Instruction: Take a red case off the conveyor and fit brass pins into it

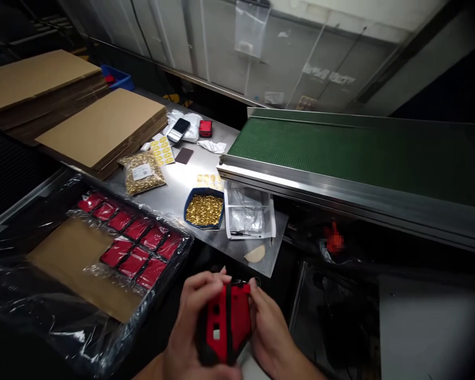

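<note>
Low in the middle of the view I hold a red and black plastic part (226, 323) with both hands. My left hand (190, 327) wraps its left side, fingers curled over the top edge. My right hand (269, 332) grips its right side, thumb on the top corner. To the left, a plastic-lined tray (35, 295) holds several more red parts (134, 245) in rows beside a cardboard sheet (73, 258). Ahead on the steel table (182, 179) sits a blue dish of small brass pieces (205, 209).
A green conveyor belt (356, 153) runs along the right. Clear plastic bags (248, 212) lie beside the dish. A bag of brass pieces (142, 172), a yellow sticker sheet (163, 150), a phone (178, 129) and a red part (205, 128) lie further back. Cardboard stacks (103, 126) fill the left.
</note>
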`<state>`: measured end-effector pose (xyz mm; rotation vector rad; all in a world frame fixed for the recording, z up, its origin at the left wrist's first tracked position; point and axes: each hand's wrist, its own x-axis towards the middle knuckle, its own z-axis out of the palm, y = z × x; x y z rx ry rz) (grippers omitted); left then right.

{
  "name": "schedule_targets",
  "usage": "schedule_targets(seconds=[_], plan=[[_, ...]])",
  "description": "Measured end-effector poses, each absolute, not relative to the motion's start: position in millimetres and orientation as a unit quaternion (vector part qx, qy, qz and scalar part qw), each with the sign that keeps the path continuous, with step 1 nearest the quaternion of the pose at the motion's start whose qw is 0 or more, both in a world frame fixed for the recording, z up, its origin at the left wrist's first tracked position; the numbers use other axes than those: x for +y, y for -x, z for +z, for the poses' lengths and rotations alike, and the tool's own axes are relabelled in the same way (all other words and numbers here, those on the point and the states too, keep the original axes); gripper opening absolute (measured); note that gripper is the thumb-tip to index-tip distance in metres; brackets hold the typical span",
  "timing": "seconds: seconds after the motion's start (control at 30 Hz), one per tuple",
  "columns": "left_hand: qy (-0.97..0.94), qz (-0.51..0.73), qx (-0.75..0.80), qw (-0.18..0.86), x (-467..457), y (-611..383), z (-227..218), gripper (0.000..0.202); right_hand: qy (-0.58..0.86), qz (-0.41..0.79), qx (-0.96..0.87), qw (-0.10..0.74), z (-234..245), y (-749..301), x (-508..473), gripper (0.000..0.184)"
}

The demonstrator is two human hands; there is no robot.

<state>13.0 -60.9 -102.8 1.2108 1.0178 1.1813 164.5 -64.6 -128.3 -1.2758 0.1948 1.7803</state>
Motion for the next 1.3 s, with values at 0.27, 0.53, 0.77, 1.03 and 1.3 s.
schedule_targets(seconds=[0.27, 0.53, 0.77, 1.03, 1.3], plan=[[-0.534, 0.480, 0.374, 0.587, -51.8, -30.2, -96.6, 0.040, 0.586, 0.609, -0.065, 0.531, -109.0, -195.9, -44.8, 0.040], [-0.327, 0.187, 0.289, 0.880, -33.2, -61.7, -94.2, 0.078, 0.573, 0.558, -0.215, 0.561, -85.5, -215.2, -51.5, 0.027], [-0.415, 0.224, 0.354, 0.808, -36.7, -67.3, -84.9, 0.090, 0.478, 0.582, -0.047, 0.656, -89.0, -265.0, -48.0, 0.013], [-0.521, 0.281, 0.332, 0.734, -33.8, -66.0, -81.2, 0.089, 0.511, 0.694, -0.282, 0.423, -61.9, -248.1, -75.4, 0.067], [-0.604, 0.332, 0.260, 0.676, -28.9, -63.0, -86.1, 0.113, 0.521, 0.683, -0.301, 0.413, -53.0, -250.2, -74.2, 0.045]])
